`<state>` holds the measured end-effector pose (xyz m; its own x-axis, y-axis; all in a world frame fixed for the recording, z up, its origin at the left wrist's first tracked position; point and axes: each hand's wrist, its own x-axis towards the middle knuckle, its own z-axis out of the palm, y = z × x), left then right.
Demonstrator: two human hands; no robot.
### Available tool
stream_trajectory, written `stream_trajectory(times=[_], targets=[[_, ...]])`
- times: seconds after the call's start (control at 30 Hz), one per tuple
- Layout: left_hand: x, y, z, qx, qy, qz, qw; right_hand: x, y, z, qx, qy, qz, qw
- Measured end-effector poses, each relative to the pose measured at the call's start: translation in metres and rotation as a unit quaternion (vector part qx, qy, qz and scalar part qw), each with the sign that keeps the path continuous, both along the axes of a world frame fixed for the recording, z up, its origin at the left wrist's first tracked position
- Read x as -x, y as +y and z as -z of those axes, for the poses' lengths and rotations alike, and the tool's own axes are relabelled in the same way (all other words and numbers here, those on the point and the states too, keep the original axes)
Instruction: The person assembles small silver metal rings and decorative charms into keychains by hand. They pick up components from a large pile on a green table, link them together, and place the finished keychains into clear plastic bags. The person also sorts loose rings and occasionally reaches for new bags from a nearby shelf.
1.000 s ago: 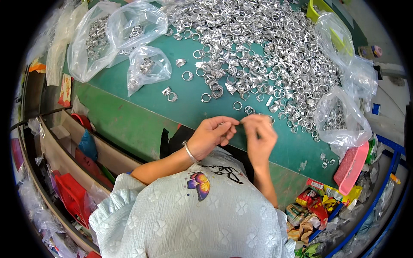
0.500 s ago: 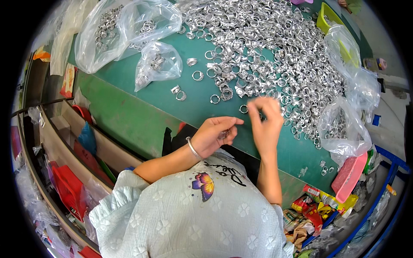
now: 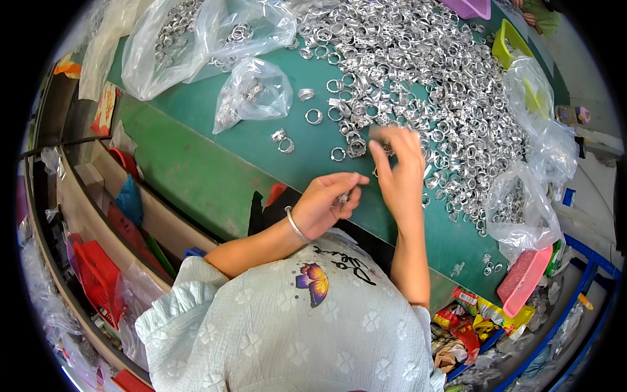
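Observation:
A large heap of silver-coloured metal rings (image 3: 392,72) spreads over the green tabletop (image 3: 307,150). My left hand (image 3: 326,204) is held near the table's front edge, its fingers curled around a few rings (image 3: 341,198) that show partly in the palm. At the near edge of the heap is my right hand (image 3: 401,166), thumb and fingers apart, with rings visible in the gap. Its fingertips are blurred by motion. Left of the heap, several rings lie loose, among them a plain-looking one (image 3: 314,116) and a pair touching each other (image 3: 283,140).
Clear plastic bags holding rings (image 3: 251,95) lie at the left; another bag (image 3: 519,206) is on the right. A pink tray (image 3: 526,281) sits at the right edge, a yellow-green basket (image 3: 509,42) and a purple basket (image 3: 469,6) farther back. Shelving with a red basket (image 3: 101,281) stands left.
My right hand has moved slightly away from me, farther over the heap's near edge, and its thumb and fingers have spread. My left hand stays nearly in place, still holding rings. The view has shifted slightly.

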<state>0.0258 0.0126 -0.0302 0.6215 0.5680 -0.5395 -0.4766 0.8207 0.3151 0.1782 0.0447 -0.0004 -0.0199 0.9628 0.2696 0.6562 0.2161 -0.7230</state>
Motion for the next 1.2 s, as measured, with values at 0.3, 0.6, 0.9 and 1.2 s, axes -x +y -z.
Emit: stream_trajectory(times=[0.3,0.6,0.9,1.2], targets=[[0.006,-0.001,-0.002,-0.104,0.014,0.0,0.995,-0.009,-0.004,0.008,0.111,0.051,0.125,0.985],[0.01,0.0,0.012,-0.027,-0.066,0.005,0.997,-0.024,0.0,-0.03,0.226,0.094,-0.157,0.957],[0.002,0.01,0.003,-0.123,0.072,0.061,0.988,-0.004,0.028,0.012,-0.052,-0.174,0.015,0.983],[0.013,0.011,-0.019,0.009,0.022,-0.01,1.0,0.0,-0.022,-0.008,0.008,-0.011,-0.118,0.993]])
